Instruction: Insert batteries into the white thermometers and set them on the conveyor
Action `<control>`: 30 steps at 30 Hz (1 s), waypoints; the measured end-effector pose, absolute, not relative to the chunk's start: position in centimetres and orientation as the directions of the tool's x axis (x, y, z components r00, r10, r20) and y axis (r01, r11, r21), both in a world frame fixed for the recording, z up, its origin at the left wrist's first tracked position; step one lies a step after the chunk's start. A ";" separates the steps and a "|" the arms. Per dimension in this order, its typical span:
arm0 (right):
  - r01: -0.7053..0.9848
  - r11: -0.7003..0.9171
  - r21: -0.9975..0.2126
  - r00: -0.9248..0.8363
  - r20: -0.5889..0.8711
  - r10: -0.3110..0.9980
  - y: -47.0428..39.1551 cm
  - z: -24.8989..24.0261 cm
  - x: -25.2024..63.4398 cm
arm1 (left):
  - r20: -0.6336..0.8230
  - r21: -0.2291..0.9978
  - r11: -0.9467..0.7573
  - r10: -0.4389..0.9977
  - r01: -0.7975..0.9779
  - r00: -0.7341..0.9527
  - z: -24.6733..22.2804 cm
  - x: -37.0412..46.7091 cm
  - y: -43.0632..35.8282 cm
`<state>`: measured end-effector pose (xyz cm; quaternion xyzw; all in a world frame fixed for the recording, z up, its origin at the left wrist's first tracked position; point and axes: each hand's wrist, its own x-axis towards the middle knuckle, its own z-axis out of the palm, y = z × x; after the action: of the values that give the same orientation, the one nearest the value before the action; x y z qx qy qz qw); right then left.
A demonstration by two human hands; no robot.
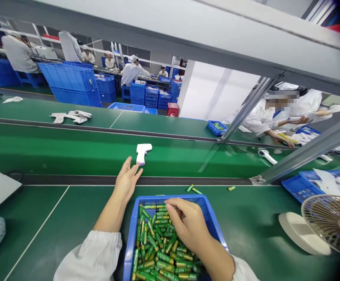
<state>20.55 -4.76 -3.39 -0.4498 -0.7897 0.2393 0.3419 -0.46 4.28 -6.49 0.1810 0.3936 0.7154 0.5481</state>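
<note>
The left hand [126, 179] reaches over the green belt [70, 150], its fingers spread apart just beside the handle of a white thermometer gun [142, 153] that lies on the belt; whether a fingertip touches it is hard to tell. The right hand [187, 222] is over the blue bin [129, 242], thumb and forefinger close together above the heap of green and gold batteries [164, 238]; its grip is partly hidden, so I cannot tell if it is closed on one. The bin stands on the green table [93, 207], between the two forearms. Past its far edge lie a few loose batteries [196, 191]. To the right a small fan [305, 234] stands near a blue basket [297, 187] of white parts. Across the belt, at the right, a person in white [258, 117] reaches toward more white parts.
</note>
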 end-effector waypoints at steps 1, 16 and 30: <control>0.560 0.475 -0.679 -0.386 0.293 0.875 -4.8 -3.3 20.5 | -0.158 0.763 -0.096 0.931 -0.640 -0.328 -6.2 -0.5 4.2; 0.655 0.640 -0.402 -0.723 -0.086 0.686 -4.8 -2.7 17.8 | 0.052 0.809 -0.160 0.978 -0.565 -0.202 4.8 3.0 -1.8; 0.632 0.519 -0.575 -0.727 -0.206 0.656 -2.6 -3.3 16.4 | 0.056 0.810 -0.206 0.959 -0.549 -0.278 5.8 2.4 -2.5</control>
<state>16.38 -2.59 -3.26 -0.3693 -0.8714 0.3223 0.0184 2.39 -2.52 5.78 0.2938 0.3493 0.7189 0.5243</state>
